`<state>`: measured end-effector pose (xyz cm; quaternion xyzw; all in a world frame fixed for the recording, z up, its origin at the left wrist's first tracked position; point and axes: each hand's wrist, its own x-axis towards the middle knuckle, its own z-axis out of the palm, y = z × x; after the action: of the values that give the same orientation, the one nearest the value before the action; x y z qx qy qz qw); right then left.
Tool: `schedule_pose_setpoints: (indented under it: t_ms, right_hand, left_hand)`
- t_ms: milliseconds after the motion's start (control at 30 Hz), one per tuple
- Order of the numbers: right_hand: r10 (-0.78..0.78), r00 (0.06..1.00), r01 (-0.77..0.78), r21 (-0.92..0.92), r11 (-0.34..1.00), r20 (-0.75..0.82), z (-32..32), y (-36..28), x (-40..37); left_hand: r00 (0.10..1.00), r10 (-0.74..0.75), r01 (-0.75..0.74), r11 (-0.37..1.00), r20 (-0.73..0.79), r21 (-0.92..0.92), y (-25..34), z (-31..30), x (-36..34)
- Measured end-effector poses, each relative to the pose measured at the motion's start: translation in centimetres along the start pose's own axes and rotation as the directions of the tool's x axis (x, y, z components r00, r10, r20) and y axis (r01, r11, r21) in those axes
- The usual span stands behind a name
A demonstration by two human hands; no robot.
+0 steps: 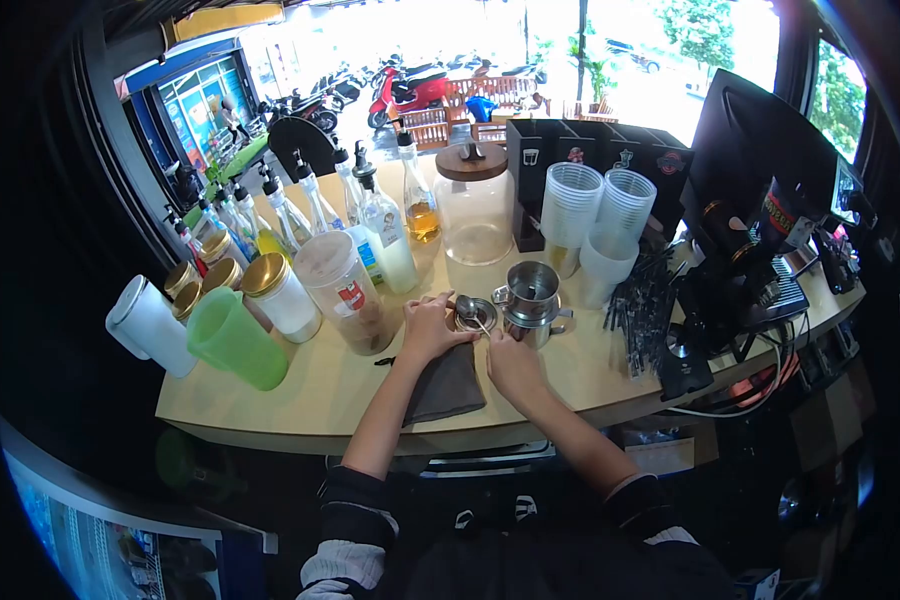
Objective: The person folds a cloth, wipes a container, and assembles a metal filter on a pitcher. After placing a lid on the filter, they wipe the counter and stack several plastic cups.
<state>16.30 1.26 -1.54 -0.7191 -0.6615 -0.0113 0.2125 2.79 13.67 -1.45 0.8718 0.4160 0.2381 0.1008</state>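
My left hand [431, 326] is closed around the side of a small round dark-rimmed container [477, 314]. Over its mouth lies the bowl of a metal spoon [467, 307], whose handle is pinched in my right hand [514, 362]. What is inside the container is too small to tell. Just right of it, a metal drip coffee filter [533, 287] sits on top of a cup with a handle [528, 333]. A folded dark cloth [446, 385] lies under my left wrist.
To the left stand a tall plastic pitcher [344, 292], a green pitcher [237, 340], gold-lidded jars [281, 297] and several pump bottles [386, 232]. A wood-lidded glass jar [475, 215] is behind. Stacked plastic cups [572, 205] and black wrapped straws [642, 305] are right.
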Motion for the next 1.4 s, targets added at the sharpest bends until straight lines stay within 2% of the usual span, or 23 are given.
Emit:
schedule_pose_setpoints:
  t_ms: [267,433,533,633,767,833,867,933,967,1067,1100,1167,1233,1267,1333,1400]
  right_hand:
    - [0.036,0.998,-0.04,0.07,0.997,0.056,-2.0,0.5,-1.1]
    - [0.077,0.997,-0.074,0.201,0.977,-0.005,-1.7,1.2,-1.4]
    - [0.093,0.996,-0.094,0.3,0.949,0.016,-1.3,1.9,-1.4]
    - [0.067,0.998,-0.058,0.395,0.917,-0.01,-0.8,2.4,-1.3]
    - [0.022,0.995,0.016,0.394,0.919,-0.094,-0.8,2.3,-1.7]
    - [-0.003,0.998,0.016,0.223,0.975,-0.059,-1.9,1.7,-2.2]
    - [-0.003,0.998,0.016,0.222,0.975,-0.059,-1.9,1.7,-2.4]
    - [-0.08,0.997,0.08,0.023,0.997,0.01,-2.1,1.8,-2.8]
    - [-0.08,0.997,0.08,0.022,0.997,0.008,-2.3,1.8,-2.9]
    - [-0.058,0.998,0.056,0.064,0.996,0.03,-3.0,1.8,-3.2]
    - [-0.046,0.999,0.045,0.136,0.99,0.004,-3.2,1.9,-3.3]
    - [-0.031,0.999,0.035,0.209,0.977,-0.024,-3.4,2.2,-3.3]
    - [-0.029,0.995,0.06,0.32,0.945,-0.1,-3.4,2.4,-3.4]
    - [-0.028,0.994,0.059,0.321,0.945,-0.101,-3.6,2.4,-3.5]
    - [-0.021,0.991,0.077,0.439,0.895,-0.13,-5.0,2.0,-3.9]
    - [-0.014,0.992,0.07,0.443,0.894,-0.127,-5.6,1.9,-4.2]
  left_hand:
    - [0.999,-0.022,0.024,0.998,0.036,-0.052,1.4,-1.3,-1.8]
    - [0.996,-0.052,0.058,0.995,0.071,-0.08,1.2,-0.9,-1.7]
    - [0.995,-0.067,0.075,0.992,0.078,-0.104,1.0,-0.6,-1.6]
    - [0.995,-0.076,0.085,0.989,0.072,-0.121,1.2,-0.5,-1.4]
    - [0.988,-0.12,0.127,0.989,0.098,-0.075,2.4,-0.5,-1.2]
    - [0.987,-0.129,0.135,0.989,0.098,-0.058,2.9,-0.5,-1.1]
    - [0.985,-0.14,0.144,0.989,0.098,-0.041,3.1,-0.5,-1.1]
    - [0.985,-0.146,0.153,0.986,0.091,-0.07,3.0,-0.1,-0.9]
    - [0.985,-0.154,0.162,0.982,0.084,-0.098,3.0,0.1,-0.7]
    - [0.993,-0.105,0.111,0.987,0.058,-0.12,3.0,0.3,-0.5]
    - [0.993,-0.104,0.11,0.987,0.058,-0.119,3.1,0.2,-0.5]
    - [0.994,-0.112,0.113,0.96,0.019,-0.256,3.2,0.1,-0.5]
    - [0.993,-0.117,0.115,0.958,0.009,-0.262,3.4,-0.2,-0.3]
    - [0.992,-0.125,0.12,0.955,0.0,-0.27,3.5,-0.3,-0.3]
    - [0.992,-0.128,0.124,0.956,0.003,-0.264,3.7,-0.9,-0.3]
    - [0.991,-0.131,0.128,0.957,0.006,-0.259,3.8,-1.5,-0.4]
